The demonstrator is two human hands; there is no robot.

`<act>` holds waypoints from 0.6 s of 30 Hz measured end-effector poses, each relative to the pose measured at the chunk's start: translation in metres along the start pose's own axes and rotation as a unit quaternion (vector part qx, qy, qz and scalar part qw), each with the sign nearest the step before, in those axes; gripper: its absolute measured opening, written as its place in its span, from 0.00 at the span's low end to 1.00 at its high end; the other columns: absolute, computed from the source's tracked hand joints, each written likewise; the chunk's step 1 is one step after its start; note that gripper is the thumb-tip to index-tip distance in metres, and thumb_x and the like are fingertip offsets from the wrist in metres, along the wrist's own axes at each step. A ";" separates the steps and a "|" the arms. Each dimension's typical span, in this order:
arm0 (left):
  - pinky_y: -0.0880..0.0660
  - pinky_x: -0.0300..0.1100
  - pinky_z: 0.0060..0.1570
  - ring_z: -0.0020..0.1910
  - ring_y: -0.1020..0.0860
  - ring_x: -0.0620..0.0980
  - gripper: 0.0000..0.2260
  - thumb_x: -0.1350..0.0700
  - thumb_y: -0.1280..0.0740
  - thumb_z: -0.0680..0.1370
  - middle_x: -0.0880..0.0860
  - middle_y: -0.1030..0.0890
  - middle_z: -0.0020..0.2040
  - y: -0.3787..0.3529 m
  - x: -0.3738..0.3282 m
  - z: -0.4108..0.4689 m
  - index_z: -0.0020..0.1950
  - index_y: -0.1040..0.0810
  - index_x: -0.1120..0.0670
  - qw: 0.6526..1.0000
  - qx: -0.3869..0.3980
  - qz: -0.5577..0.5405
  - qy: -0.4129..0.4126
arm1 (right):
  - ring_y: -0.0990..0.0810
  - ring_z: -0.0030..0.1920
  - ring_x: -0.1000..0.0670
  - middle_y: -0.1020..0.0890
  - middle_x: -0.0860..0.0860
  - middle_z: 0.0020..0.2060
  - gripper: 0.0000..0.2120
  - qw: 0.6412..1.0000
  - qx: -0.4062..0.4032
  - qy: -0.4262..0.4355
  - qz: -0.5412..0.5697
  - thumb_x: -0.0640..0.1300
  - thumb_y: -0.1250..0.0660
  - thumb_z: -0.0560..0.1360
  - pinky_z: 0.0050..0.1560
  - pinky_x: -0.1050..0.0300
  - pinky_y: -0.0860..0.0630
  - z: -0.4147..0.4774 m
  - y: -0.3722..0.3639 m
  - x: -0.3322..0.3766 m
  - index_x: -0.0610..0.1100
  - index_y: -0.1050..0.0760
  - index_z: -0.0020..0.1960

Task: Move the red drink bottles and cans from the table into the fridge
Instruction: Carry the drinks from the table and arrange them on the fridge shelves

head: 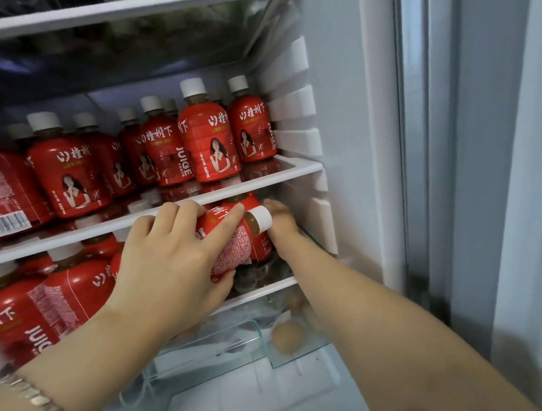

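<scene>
Every bottle [208, 145] is bright red with a white cap [192, 87], white lettering and a little red-dressed figure (backs are dense white fine print, one shows a black-and-white barcode [9, 223]). Fridge walls [342, 100] white, egg [287, 336] light brown, bracelet [41, 402] silvery.
</scene>
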State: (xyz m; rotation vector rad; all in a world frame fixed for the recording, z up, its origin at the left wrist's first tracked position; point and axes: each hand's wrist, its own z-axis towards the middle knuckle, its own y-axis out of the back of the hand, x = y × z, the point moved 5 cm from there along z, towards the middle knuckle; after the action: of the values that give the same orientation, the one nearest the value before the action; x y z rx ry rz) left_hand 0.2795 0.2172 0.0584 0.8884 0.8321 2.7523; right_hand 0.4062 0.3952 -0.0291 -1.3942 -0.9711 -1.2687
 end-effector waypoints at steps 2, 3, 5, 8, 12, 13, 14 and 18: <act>0.26 0.53 0.38 0.40 0.23 0.63 0.34 0.48 0.21 0.57 0.64 0.22 0.44 0.001 0.000 -0.002 0.62 0.21 0.55 1.000 -0.001 -0.007 0.007 | 0.25 0.61 0.38 0.23 0.38 0.59 0.23 0.996 0.041 -0.033 0.071 0.54 0.51 0.82 0.64 0.44 0.29 -0.012 -0.016 -0.005 0.39 0.29 0.65; 0.26 0.53 0.38 0.40 0.23 0.63 0.34 0.49 0.21 0.57 0.64 0.22 0.44 0.000 0.000 -0.003 0.62 0.21 0.55 1.000 -0.001 -0.012 0.013 | 0.25 0.61 0.37 0.23 0.37 0.60 0.27 0.993 0.053 -0.047 0.090 0.57 0.54 0.81 0.64 0.42 0.30 -0.015 -0.022 -0.007 0.41 0.29 0.65; 0.26 0.54 0.38 0.40 0.23 0.63 0.35 0.49 0.20 0.56 0.64 0.22 0.44 0.001 0.003 -0.005 0.62 0.21 0.55 0.999 -0.001 -0.021 0.024 | 0.25 0.61 0.38 0.23 0.37 0.60 0.29 0.993 0.046 -0.055 0.092 0.60 0.56 0.80 0.64 0.42 0.30 -0.019 -0.022 -0.007 0.43 0.29 0.66; 0.25 0.54 0.38 0.41 0.23 0.63 0.36 0.48 0.20 0.56 0.62 0.22 0.43 0.001 0.007 -0.010 0.62 0.21 0.55 0.998 -0.007 -0.036 0.046 | 0.25 0.62 0.39 0.24 0.39 0.62 0.30 0.993 0.065 -0.070 0.070 0.62 0.57 0.80 0.61 0.48 0.29 -0.022 -0.017 -0.004 0.45 0.32 0.69; 0.24 0.52 0.39 0.43 0.22 0.62 0.37 0.46 0.20 0.57 0.59 0.22 0.45 -0.004 0.010 -0.020 0.64 0.23 0.53 0.990 0.014 -0.099 0.097 | 0.24 0.60 0.41 0.23 0.42 0.62 0.30 0.986 -0.001 -0.067 0.151 0.64 0.55 0.79 0.62 0.44 0.28 -0.045 -0.009 0.002 0.46 0.32 0.69; 0.25 0.51 0.41 0.46 0.23 0.61 0.37 0.46 0.21 0.58 0.58 0.22 0.47 -0.008 0.009 -0.023 0.65 0.24 0.52 0.983 0.026 -0.134 0.120 | 0.23 0.59 0.42 0.23 0.43 0.61 0.29 0.975 -0.047 -0.063 0.208 0.63 0.54 0.79 0.59 0.47 0.26 -0.055 -0.003 0.002 0.46 0.32 0.69; 0.25 0.49 0.43 0.48 0.23 0.58 0.37 0.45 0.21 0.59 0.55 0.23 0.49 -0.011 0.009 -0.025 0.66 0.26 0.50 0.972 0.033 -0.178 0.151 | 0.23 0.57 0.44 0.23 0.45 0.61 0.28 0.960 -0.083 -0.052 0.263 0.62 0.52 0.79 0.54 0.51 0.25 -0.066 0.003 0.003 0.46 0.31 0.68; 0.30 0.39 0.47 0.51 0.28 0.43 0.36 0.41 0.25 0.61 0.43 0.30 0.53 -0.025 0.005 -0.029 0.66 0.31 0.44 0.884 0.001 -0.368 0.287 | 0.19 0.44 0.55 0.17 0.49 0.51 0.19 0.974 -0.029 0.034 0.221 0.60 0.44 0.77 0.37 0.62 0.26 -0.113 0.013 0.021 0.47 0.23 0.54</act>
State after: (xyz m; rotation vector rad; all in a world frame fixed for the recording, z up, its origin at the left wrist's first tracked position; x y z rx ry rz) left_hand 0.2573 0.2261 0.0277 -0.2721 0.9817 2.2843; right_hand 0.3979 0.2813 -0.0129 -1.4991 -0.5367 -1.0064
